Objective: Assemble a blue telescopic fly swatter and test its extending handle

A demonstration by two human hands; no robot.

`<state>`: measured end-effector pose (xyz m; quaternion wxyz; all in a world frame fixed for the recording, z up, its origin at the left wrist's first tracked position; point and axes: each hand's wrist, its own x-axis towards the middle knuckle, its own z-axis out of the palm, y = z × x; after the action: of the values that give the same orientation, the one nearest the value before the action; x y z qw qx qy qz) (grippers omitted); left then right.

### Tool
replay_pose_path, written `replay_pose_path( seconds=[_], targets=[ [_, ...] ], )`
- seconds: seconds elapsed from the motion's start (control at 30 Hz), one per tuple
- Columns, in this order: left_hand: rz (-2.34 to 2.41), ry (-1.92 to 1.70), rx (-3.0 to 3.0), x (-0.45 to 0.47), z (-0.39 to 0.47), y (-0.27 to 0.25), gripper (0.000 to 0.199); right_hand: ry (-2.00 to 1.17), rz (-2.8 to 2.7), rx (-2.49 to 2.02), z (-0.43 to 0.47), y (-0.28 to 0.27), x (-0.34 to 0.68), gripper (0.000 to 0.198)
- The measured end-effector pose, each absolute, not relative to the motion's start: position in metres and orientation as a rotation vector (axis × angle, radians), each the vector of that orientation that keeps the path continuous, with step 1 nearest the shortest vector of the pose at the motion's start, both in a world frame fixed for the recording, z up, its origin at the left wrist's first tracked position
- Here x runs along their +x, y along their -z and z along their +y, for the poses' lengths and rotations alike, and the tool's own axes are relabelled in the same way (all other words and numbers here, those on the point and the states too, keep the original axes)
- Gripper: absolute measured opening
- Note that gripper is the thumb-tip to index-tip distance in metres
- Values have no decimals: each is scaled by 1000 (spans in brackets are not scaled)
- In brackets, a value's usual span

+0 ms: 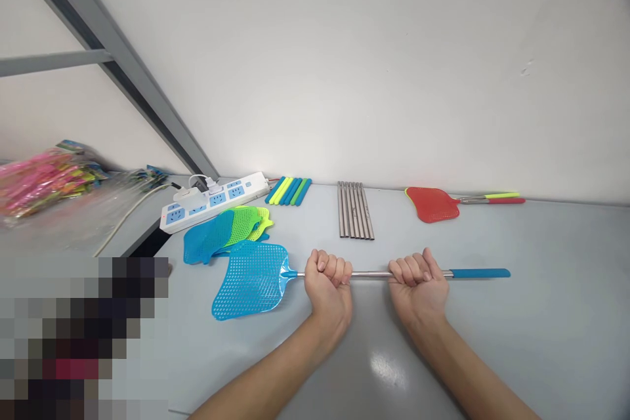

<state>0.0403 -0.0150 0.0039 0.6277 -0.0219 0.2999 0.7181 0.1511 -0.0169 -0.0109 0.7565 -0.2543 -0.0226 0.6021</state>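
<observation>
A blue fly swatter (253, 279) lies crosswise before me, its perforated head to the left and its blue handle grip (481, 273) to the right. My left hand (329, 282) is closed round its metal rod near the head. Farther right, my right hand (418, 282) wraps the same rod just short of the blue grip. A stretch of bare rod (371, 274) shows between the two fists. Behind the swatter's head rest loose blue, green and yellow swatter heads (209, 236), partly overlapping.
Several metal rods (355, 211) lie in a row near the wall, beside coloured handle grips (289, 191). A white power strip (214, 202) with plugs stands at the left. Red and yellow swatters (436, 204) lie at the back right. Bagged items (49, 180) sit far left, below a metal frame (132, 92).
</observation>
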Motion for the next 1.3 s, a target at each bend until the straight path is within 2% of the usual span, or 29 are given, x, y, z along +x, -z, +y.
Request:
replay_pose_path(
  seconds=[0.47, 0.83, 1.3],
  targets=[
    [646, -1630, -84, 43, -18, -5, 33, -1334, 6, -539, -17, 9, 151, 43],
    [574, -1448, 12, 43, -8, -16, 33, -1348, -40, -526, -6, -4, 172, 39],
    [552, -1365, 17, 39, -5, -17, 21, -1322, -63, -500, 1, -6, 189, 38]
  ],
)
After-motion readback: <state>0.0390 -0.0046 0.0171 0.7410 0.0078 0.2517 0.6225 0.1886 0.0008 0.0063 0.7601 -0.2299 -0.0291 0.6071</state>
